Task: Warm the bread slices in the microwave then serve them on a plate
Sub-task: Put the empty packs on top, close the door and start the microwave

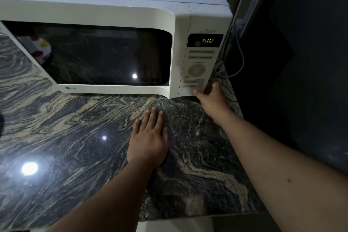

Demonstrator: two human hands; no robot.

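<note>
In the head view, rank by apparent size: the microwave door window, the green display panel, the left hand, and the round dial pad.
Largest to smallest, as they look:
1. microwave door window
2. left hand, nearer the camera, so it looks enlarged
3. display panel and round dial pad: too alike to rank

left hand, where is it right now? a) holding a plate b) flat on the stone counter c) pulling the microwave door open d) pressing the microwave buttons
b: the left hand lies palm down with straight fingers on the counter in front of the microwave, while the right hand reaches to the bottom of the control panel.
</note>
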